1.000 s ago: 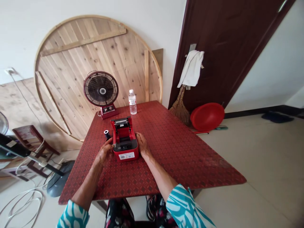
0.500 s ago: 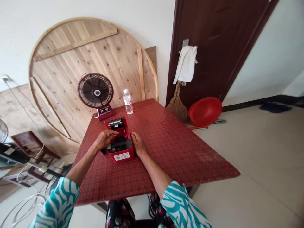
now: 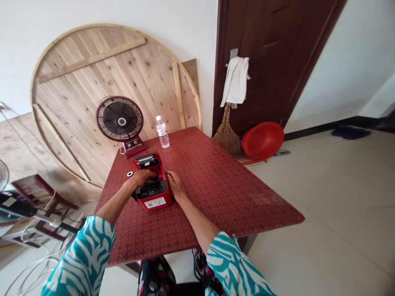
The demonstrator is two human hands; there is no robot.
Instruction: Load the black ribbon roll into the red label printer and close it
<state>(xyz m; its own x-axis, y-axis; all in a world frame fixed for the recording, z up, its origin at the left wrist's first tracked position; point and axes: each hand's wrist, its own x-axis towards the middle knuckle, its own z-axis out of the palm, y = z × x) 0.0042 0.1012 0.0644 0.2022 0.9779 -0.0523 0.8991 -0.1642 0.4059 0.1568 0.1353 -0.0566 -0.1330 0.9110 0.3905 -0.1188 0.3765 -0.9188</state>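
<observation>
A small red printer [image 3: 154,200] sits on the red patterned table [image 3: 216,181], its lid [image 3: 146,160] tipped open toward the back. My left hand [image 3: 142,179] lies over the open compartment, fingers curled down into it with the tips hidden. My right hand [image 3: 174,187] presses against the printer's right side and holds it. A small black roll [image 3: 130,174] stands on the table just left of the printer, beside my left wrist.
A red desk fan [image 3: 119,119] and a water bottle [image 3: 162,132] stand at the table's far edge. A round wooden tabletop [image 3: 92,70] leans on the wall. By the dark door [image 3: 271,61] are a broom [image 3: 226,137] and red basin [image 3: 263,139]. A stool [image 3: 37,189] and cables are at the left.
My left hand has moved from the printer's left side up over the open compartment. The black roll stands uncovered. The view has shifted, so everything sits further left in the picture.
</observation>
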